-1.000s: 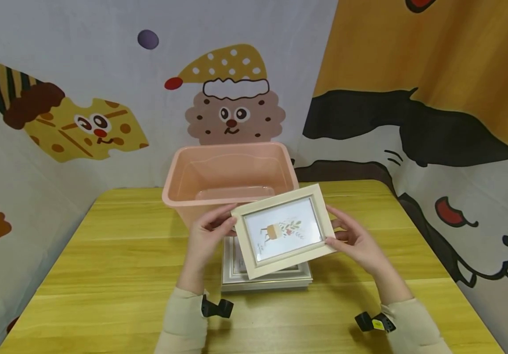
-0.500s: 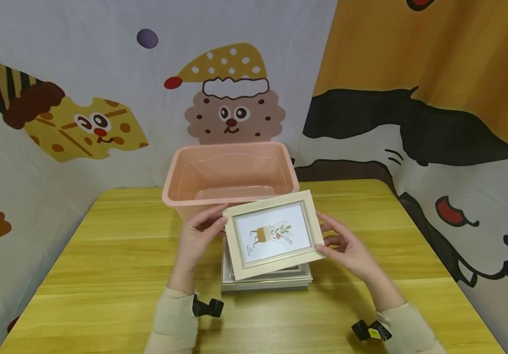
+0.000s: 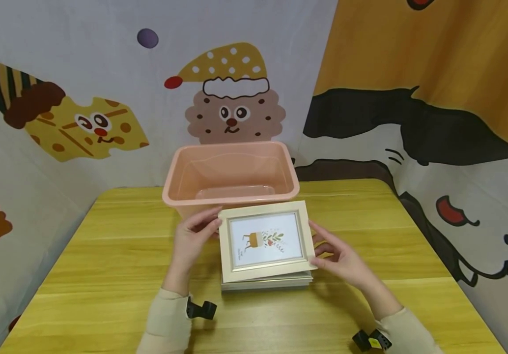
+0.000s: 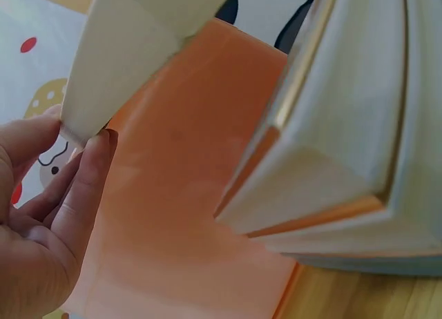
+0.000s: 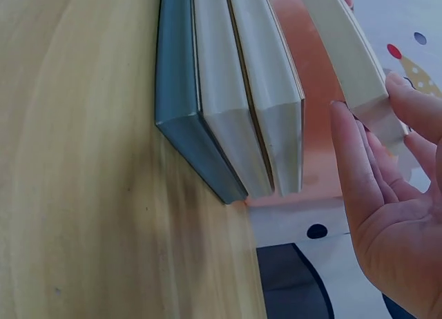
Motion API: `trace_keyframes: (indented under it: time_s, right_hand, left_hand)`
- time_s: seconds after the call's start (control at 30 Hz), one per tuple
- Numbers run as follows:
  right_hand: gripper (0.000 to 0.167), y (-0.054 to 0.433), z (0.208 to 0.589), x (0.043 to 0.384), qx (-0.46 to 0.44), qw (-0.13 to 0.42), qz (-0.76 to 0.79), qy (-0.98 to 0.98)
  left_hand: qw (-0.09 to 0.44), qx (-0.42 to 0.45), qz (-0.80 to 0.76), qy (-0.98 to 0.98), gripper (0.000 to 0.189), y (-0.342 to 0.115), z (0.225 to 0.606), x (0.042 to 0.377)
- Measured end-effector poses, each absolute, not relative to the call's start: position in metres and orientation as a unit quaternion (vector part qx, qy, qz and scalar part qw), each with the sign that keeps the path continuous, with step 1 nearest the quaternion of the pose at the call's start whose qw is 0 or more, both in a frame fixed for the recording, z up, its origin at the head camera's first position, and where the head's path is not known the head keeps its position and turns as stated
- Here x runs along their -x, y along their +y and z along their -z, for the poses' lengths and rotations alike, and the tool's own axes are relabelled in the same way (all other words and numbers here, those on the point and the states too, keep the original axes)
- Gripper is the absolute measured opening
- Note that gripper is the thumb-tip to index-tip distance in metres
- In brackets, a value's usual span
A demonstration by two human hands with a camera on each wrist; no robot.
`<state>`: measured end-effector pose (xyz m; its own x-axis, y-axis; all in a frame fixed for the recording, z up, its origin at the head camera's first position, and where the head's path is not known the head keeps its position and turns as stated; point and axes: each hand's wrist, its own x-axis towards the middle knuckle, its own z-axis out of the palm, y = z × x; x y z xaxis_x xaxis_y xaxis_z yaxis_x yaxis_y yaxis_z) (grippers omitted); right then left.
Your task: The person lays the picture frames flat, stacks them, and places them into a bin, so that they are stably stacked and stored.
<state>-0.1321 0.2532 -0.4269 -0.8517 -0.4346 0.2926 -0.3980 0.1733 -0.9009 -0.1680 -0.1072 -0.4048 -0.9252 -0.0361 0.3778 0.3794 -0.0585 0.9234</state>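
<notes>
A cream picture frame (image 3: 266, 242) with a plant print is held face up above a stack of frames (image 3: 267, 283). My left hand (image 3: 194, 241) pinches its left edge between thumb and fingers. At the opposite end, the thumb and fingers of my right hand (image 3: 340, 255) grip the right edge. In the right wrist view a gap separates the held frame (image 5: 352, 56) from the stack, whose lowest frame (image 5: 178, 63) is blue-grey with white ones (image 5: 266, 70) on it. The held frame hides most of the stack's top in the head view.
Just behind the frames stands a pink plastic bin (image 3: 232, 169), its inside showing bare. The wooden table (image 3: 117, 255) reaches back to a wall cloth (image 3: 121, 29) printed with cartoon figures. Each wrist wears a small black camera (image 3: 202, 309).
Both hands have brought the cream picture frame leftward and down toward the stack. Its tilt has lessened, so its edges lie closer to the stack's direction.
</notes>
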Motion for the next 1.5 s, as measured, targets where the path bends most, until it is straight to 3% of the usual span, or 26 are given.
trace_keyframes:
  time_s: [0.27, 0.47, 0.8, 0.97, 1.5]
  right_hand:
    - [0.081, 0.252, 0.432, 0.131, 0.281, 0.024, 0.583, 0.762]
    - [0.082, 0.253, 0.436, 0.131, 0.274, 0.032, 0.580, 0.767]
    - [0.082, 0.254, 0.442, 0.131, 0.274, 0.037, 0.574, 0.771]
    - [0.082, 0.255, 0.443, 0.132, 0.276, 0.046, 0.581, 0.764]
    - [0.079, 0.254, 0.448, 0.135, 0.279, 0.050, 0.579, 0.764]
  left_hand:
    - [0.144, 0.109, 0.703, -0.688, 0.028, -0.108, 0.409, 0.167]
    - [0.114, 0.100, 0.689, -0.709, 0.030, -0.109, 0.411, 0.168]
    - [-0.007, 0.141, 0.631, -0.763, 0.066, -0.120, 0.411, 0.166]
    - [-0.050, 0.149, 0.634, -0.757, 0.074, -0.125, 0.415, 0.168]
    - [-0.035, 0.172, 0.617, -0.767, 0.069, -0.123, 0.428, 0.174]
